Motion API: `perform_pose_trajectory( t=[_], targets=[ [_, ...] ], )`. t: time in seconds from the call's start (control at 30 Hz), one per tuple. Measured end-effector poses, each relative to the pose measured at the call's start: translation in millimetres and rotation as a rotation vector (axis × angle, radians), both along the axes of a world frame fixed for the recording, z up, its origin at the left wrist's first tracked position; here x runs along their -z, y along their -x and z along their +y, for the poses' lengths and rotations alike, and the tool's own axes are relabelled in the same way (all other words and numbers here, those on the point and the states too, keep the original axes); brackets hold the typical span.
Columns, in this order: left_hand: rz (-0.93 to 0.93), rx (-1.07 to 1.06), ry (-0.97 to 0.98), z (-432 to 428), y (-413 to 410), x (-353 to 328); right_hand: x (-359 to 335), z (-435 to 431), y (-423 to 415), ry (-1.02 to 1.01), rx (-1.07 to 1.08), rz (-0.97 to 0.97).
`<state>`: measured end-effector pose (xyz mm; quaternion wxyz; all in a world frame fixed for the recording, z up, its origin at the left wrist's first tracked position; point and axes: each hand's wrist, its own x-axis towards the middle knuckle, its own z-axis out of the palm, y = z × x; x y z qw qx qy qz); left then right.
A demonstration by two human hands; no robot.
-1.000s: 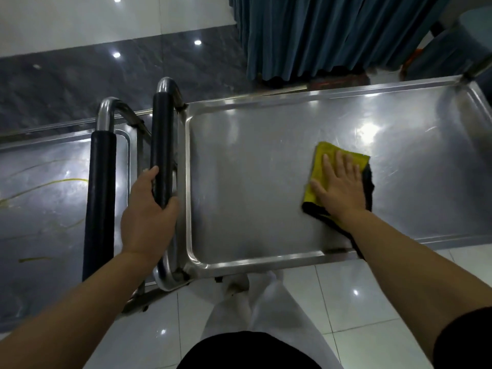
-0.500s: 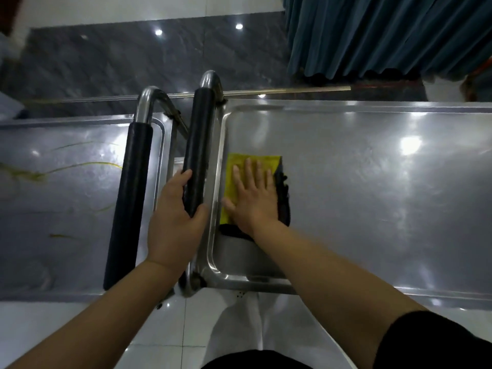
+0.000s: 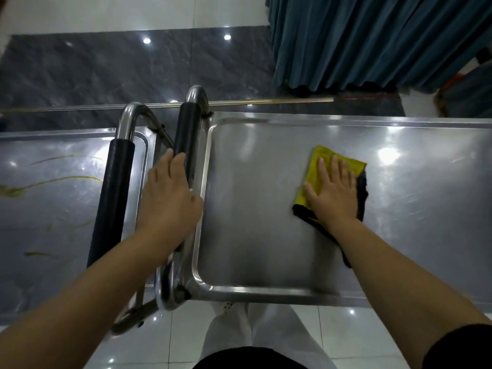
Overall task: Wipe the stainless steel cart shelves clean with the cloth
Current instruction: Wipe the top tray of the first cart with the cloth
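Yellow cloth lengthwise away from person, under flat right hand

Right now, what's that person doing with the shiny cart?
A person is wiping the cart's top shelf. The right hand presses flat on a yellow cloth lying on that shelf, while the left hand grips the black handle at the cart's end. To the left, another steel shelf shows yellowish streaks.
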<state>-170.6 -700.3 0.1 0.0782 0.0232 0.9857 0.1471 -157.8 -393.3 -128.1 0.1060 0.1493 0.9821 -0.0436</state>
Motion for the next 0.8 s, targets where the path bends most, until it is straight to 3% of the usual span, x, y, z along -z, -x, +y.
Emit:
perform_pose_trajectory(
  t=[0.17,0.33,0.63,0.8],
  targets=[
    [0.005,-0.007,-0.065,9.0,55.1,9.5,-1.5,31.3,-2.9,0.008,0.268,-0.007],
    [0.041,-0.063,-0.13,7.6,57.1,22.9,4.2,-16.8,20.3,-0.024,0.373,-0.004],
    [0.097,-0.081,-0.174,1.5,56.1,25.8,8.1,-185.3,71.2,0.108,-0.316,0.007],
    [0.065,-0.102,-0.211,-0.2,51.9,23.9,12.9,-176.7,76.4,0.148,-0.551,-0.015]
  ],
)
